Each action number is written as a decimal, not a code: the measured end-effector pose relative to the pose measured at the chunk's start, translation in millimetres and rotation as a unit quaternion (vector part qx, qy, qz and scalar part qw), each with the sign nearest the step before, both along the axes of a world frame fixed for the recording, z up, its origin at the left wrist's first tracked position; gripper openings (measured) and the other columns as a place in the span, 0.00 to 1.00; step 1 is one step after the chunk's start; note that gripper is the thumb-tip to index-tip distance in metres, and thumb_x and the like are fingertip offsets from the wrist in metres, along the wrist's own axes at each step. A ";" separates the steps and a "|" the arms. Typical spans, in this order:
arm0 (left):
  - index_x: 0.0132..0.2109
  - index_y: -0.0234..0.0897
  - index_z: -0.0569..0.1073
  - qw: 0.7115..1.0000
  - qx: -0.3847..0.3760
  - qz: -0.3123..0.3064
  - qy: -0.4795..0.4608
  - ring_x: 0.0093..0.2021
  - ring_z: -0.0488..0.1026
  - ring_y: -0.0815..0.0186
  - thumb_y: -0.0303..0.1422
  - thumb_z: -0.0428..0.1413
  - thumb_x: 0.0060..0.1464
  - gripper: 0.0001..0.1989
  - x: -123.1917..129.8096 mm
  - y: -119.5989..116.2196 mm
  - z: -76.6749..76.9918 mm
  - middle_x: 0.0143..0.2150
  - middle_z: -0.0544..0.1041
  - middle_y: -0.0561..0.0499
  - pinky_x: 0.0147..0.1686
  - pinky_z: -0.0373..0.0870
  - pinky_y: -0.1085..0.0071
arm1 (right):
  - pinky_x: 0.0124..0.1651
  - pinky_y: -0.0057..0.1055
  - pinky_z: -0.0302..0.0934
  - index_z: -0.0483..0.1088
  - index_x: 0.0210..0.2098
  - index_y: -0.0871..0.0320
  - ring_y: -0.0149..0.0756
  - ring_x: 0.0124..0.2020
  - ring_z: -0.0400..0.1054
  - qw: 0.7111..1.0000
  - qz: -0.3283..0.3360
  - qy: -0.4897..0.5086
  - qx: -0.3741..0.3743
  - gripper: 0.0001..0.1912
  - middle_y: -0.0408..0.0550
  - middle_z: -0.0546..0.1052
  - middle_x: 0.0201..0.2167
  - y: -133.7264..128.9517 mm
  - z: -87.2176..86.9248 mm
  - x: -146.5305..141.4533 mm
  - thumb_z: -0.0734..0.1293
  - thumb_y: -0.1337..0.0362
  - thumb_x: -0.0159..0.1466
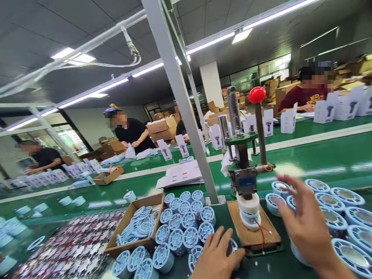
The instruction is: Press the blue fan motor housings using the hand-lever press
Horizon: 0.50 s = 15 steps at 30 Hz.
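My left hand point(217, 254) is low in the middle, its fingers apart over a light blue round housing point(231, 248). Whether it touches that housing I cannot tell. My right hand point(309, 226) hovers to the right of the hand press point(245, 182), fingers spread with nothing between them. A light blue housing point(250, 219) with red and white wires sits under the white press head point(248, 203), on a wooden base point(269, 234). The press lever point(260, 131) stands upright with a red knob point(257, 94).
Wired housings point(176, 238) crowd left of the press, and others with silver discs point(331, 219) stand right. A cardboard box point(158, 201) holds light blue rings. Flat metallic parts point(75, 244) cover the left. A grey post point(186, 97) rises behind. Co-workers sit across the green belt point(328, 145).
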<state>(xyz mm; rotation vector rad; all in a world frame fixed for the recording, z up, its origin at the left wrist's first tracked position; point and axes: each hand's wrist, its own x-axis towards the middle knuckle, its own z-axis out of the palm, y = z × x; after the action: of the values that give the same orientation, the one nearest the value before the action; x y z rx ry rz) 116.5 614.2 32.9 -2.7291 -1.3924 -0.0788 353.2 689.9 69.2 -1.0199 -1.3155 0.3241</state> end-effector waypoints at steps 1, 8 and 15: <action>0.59 0.54 0.69 1.000 0.000 0.010 -0.018 0.61 0.68 0.46 0.32 0.58 0.55 0.25 -1.7 -0.4 10.4 0.64 0.68 0.43 0.53 0.71 0.52 | 0.59 0.54 0.61 0.51 0.67 0.49 0.51 0.56 0.65 0.998 0.019 0.006 -0.057 0.34 0.52 0.62 0.62 -8.8 -35.0 -10.2 0.63 0.51 0.65; 0.56 0.37 0.73 0.928 0.063 0.367 -0.018 0.59 0.69 0.58 0.20 0.41 0.57 0.25 -109.3 26.6 78.6 0.58 0.74 0.42 0.62 0.62 0.57 | 0.62 0.52 0.58 0.45 0.68 0.51 0.50 0.60 0.62 0.982 0.098 0.006 -0.164 0.38 0.52 0.64 0.62 5.6 -108.2 -61.3 0.62 0.48 0.64; 0.32 0.32 0.74 0.852 -0.035 0.520 0.054 0.39 0.77 0.66 0.27 0.57 0.58 0.06 -221.1 51.1 86.5 0.33 0.79 0.52 0.48 0.72 0.62 | 0.59 0.51 0.61 0.50 0.65 0.55 0.52 0.60 0.62 0.998 0.006 0.019 -0.060 0.31 0.58 0.63 0.61 -8.2 -102.7 -71.4 0.61 0.55 0.67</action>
<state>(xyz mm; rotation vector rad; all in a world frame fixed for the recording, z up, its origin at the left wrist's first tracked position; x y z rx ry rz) -104.6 665.2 119.4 -1.6083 -2.6000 0.1891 281.9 681.7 -33.5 -1.1014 -1.2795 0.4337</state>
